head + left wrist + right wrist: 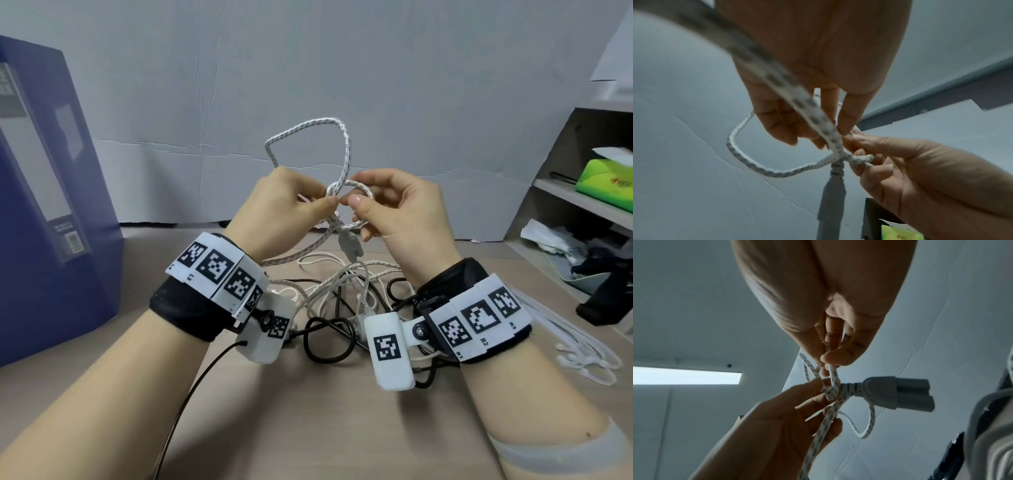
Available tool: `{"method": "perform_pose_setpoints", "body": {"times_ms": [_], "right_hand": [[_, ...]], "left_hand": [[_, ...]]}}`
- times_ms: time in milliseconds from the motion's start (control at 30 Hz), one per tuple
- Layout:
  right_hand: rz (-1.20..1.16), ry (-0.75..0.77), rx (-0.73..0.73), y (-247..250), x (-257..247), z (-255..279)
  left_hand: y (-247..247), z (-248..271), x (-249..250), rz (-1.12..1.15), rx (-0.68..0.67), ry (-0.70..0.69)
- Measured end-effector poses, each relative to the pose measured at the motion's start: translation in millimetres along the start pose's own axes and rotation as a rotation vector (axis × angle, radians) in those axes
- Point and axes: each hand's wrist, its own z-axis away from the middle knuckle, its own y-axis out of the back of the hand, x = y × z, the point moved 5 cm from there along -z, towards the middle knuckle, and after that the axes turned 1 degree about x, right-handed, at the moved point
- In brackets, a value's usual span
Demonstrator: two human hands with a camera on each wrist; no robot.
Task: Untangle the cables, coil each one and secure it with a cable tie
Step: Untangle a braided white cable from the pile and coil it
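Note:
Both hands hold a white braided cable [343,150] up above the table. My left hand [291,202] pinches it at a crossing, thumb against forefinger. My right hand [387,202] pinches a small loop [356,186] of the same cable beside it. A bigger loop stands above the hands. The cable's grey plug [351,246] hangs just below the fingers; in the right wrist view the plug [898,394] juts right of the crossing. The braided cable [748,160] loops out left of the left hand [818,113]. A tangle of white and black cables [335,308] lies on the table under the wrists.
A blue binder box [44,205] stands at the left. Wooden shelves [582,205] at the right hold a green tissue pack [606,178] and clutter. White cable ties [582,346] lie on the table at the right. A grey backdrop [308,68] rises behind.

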Motion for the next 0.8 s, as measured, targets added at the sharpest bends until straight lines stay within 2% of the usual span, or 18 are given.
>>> {"method": "perform_pose_setpoints", "body": {"times_ms": [133,300,433,567,667,733,800], "right_hand": [[0.106,0.047,0.001,-2.6,-0.2,1.3],[0.321,0.105,0.085,-5.1,5.1,3.4],[0.349,0.083,0.1,-6.8,11.7,4.2],[0.389,0.081,0.095,-6.4,12.4,4.1],[0.529,-0.038,0.042,-5.4,20.1,4.0],[0.561,-0.2,-0.043,-5.9,28.0,6.4],[0.471,-0.409,-0.168,-11.4,35.5,13.7]], "left_hand": [[5.0,-1.1,-2.6,-0.048,-0.026,0.03],[5.8,-0.1,-3.6,-0.032,0.01,0.08],[5.8,4.2,2.4,-0.05,0.089,0.121],[5.0,3.5,1.7,0.019,0.088,0.158],[3.8,2.7,-0.4,0.091,0.053,0.204],[0.8,2.9,-1.4,0.134,0.034,0.22],[-0.4,3.0,-3.4,0.187,0.031,0.246]]}}
